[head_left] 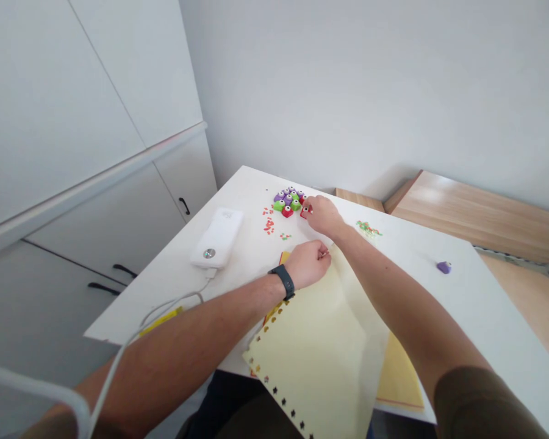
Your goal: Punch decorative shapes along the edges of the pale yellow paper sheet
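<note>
My right hand (322, 216) reaches to the far side of the white table (485, 305) and closes its fingers on a small red paper punch (305, 211) at the edge of a cluster of purple, green and red punches (288, 200). With a dark watch on the wrist, my left hand (307, 263) pinches the top corner of a pale yellow paper sheet (320, 347). That sheet has rows of small punched holes along its left edge and hangs over the table's near edge.
A white power bank (217, 238) with a white cable lies left of the paper. Red paper bits (269, 224) and green bits (368, 228) are scattered. A lone purple punch (444, 266) sits right. Darker yellow sheets (400, 378) lie underneath. Cabinets stand left, a wooden surface right.
</note>
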### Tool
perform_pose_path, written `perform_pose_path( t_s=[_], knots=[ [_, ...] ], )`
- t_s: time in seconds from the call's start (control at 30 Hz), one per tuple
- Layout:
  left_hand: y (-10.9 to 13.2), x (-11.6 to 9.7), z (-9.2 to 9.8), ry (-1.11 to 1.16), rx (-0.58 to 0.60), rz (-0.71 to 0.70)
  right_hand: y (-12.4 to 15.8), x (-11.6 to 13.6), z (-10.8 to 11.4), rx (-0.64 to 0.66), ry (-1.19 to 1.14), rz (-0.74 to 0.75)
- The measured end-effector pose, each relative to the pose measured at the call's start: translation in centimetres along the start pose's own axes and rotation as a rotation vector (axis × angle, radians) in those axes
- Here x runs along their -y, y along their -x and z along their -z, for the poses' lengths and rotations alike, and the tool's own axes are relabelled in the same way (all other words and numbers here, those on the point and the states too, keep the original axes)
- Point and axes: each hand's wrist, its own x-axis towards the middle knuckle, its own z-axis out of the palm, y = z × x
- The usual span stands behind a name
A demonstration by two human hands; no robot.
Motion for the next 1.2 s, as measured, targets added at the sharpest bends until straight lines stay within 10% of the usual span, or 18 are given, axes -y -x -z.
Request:
perform_pose_path(
  t_s=[0.67, 1.2],
  knots=[
    [0.1, 0.1, -0.2, 0.006, 0.013, 0.001, 16.8, -7.5, 5.6, -0.337, -0.813, -0.308],
    [0.2, 0.2, -0.2, 0.021, 0.041, -0.013, 20.0, -8.5, 4.5, -0.367, -0.99, -0.395]
  ],
)
